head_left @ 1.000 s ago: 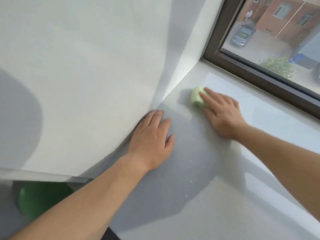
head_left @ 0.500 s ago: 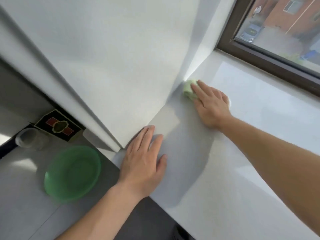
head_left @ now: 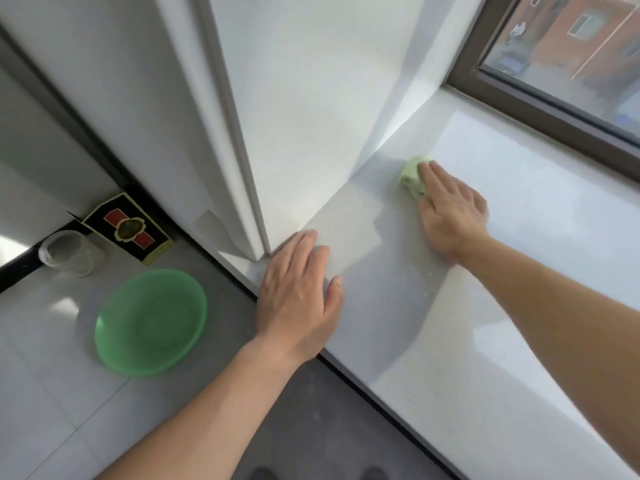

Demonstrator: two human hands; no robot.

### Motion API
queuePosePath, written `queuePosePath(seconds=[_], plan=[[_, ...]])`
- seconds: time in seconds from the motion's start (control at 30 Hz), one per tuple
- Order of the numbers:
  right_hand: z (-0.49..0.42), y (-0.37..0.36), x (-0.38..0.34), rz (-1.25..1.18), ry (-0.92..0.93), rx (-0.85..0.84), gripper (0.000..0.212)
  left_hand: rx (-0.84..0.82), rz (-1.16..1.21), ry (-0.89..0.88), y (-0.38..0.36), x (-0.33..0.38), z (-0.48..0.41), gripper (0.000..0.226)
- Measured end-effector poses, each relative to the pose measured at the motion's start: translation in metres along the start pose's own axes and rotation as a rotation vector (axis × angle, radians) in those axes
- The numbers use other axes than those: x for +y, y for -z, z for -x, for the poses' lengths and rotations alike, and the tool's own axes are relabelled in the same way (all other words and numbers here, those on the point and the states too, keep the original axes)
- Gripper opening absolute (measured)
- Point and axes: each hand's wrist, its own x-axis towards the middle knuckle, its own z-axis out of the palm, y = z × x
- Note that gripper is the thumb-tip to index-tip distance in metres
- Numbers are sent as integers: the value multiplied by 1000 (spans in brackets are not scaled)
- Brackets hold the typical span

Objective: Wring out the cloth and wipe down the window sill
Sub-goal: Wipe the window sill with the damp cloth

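Note:
A small pale green cloth (head_left: 412,180), bunched up, lies on the white window sill (head_left: 519,271) near the left side wall. My right hand (head_left: 450,206) presses flat on it with straight fingers, covering its right part. My left hand (head_left: 298,292) rests flat on the sill's front left corner, fingers straight, right by the wall's corner edge.
The white side wall (head_left: 311,116) rises left of the sill. The dark window frame (head_left: 554,109) runs along the back. Down on the tiled floor stand a green basin (head_left: 152,323), a clear jar (head_left: 65,252) and a black box with a red label (head_left: 130,226).
My right hand has slid the cloth away from the side wall, toward the right. The view has pulled back and down, showing the floor and basin. My left hand stays flat on the sill.

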Motion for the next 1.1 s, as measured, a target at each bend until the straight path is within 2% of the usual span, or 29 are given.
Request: queuePosePath(seconds=[0.03, 0.07, 0.17, 0.23, 0.4, 0.53, 0.63, 0.73, 0.8, 1.0, 1.1], plan=[[1, -3, -12, 8, -21, 10, 55, 15, 8, 9, -1, 0, 1, 45], [9, -8, -25, 16, 37, 14, 55, 30, 13, 20, -2, 1, 2, 45], [62, -19, -51, 17, 429, -77, 55, 86, 29, 73, -6, 3, 7, 48], [88, -15, -45, 25, 572, -135, 54, 131, 57, 106, -9, 5, 13, 49], [101, -1, -18, 38, 628, -179, 54, 216, 101, 197, -24, 14, 41, 53], [76, -20, -68, 19, 630, -156, 54, 264, 328, 344, -40, 35, 66, 69], [80, -21, -78, 19, 770, -159, 52, 297, 589, 468, -47, 54, 76, 78], [113, -10, -35, 35, 964, -161, 48, 309, 778, 594, -48, 70, 78, 81], [123, -5, -20, 24, 1024, -187, 47, 324, 838, 653, -47, 78, 77, 81], [88, -28, -88, 6, 937, -171, 51, 440, 971, 718, -41, 82, 70, 82], [112, -22, -53, -14, 952, -142, 47, 470, 875, 686, -41, 76, 74, 82]])
